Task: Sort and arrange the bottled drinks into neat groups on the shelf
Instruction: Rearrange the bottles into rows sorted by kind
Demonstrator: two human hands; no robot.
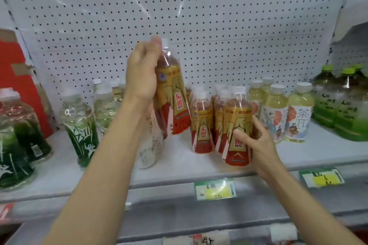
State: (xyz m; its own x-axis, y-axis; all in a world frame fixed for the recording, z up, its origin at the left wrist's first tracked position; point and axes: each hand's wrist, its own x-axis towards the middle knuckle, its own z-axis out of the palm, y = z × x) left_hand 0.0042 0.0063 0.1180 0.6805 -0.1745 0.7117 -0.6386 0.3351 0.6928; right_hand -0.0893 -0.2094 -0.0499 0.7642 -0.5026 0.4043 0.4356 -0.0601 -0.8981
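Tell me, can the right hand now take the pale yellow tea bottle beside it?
Probably not yet: the right hand holds a gold-and-red bottle, though the tea bottle stands unobstructed just beyond.

Bright, even overhead light; glare streaks on the pegboard (pixel 199 16). Overall soft focus. Wide-angle bends the shelf (pixel 179 167) at edges.

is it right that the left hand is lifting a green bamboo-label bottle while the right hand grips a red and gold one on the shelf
Not quite. The head view shows the left hand lifting a red and gold bottle, not a green one. The right hand does grip a red and gold bottle on the shelf.
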